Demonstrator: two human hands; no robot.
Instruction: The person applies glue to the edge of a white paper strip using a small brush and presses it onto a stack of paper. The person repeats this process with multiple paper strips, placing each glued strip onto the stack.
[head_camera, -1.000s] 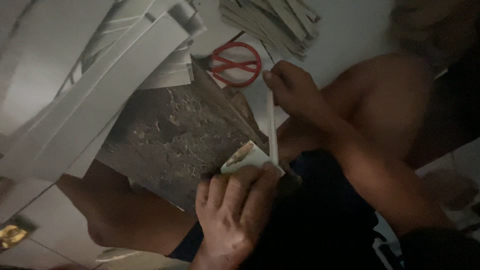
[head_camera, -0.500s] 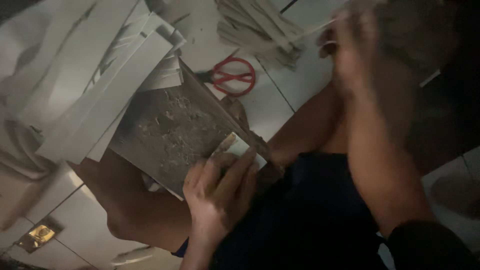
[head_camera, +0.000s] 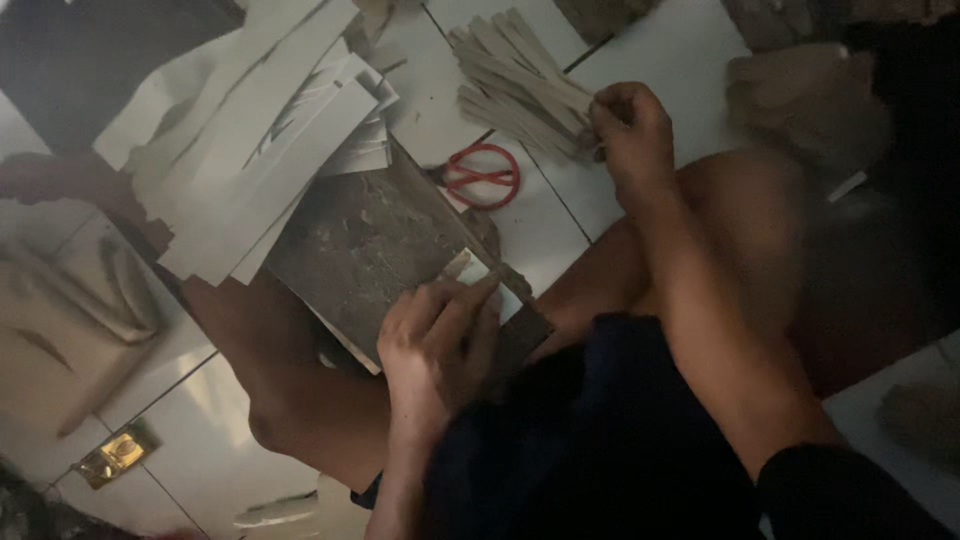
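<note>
The left hand (head_camera: 435, 345) lies flat with its fingers pressing a small pale paper piece (head_camera: 480, 275) onto a dark stone-like board (head_camera: 370, 240), likely so it cannot slide. The board rests on the person's leg. At about one o'clock from there, the right hand (head_camera: 630, 130) pinches closed on the end of a pile of thin paper strips (head_camera: 515, 75) on the white tile floor (head_camera: 680, 50). Red scissors (head_camera: 482, 176) lie between the two hands. Big white sheets (head_camera: 250, 150) sit at ten o'clock.
</note>
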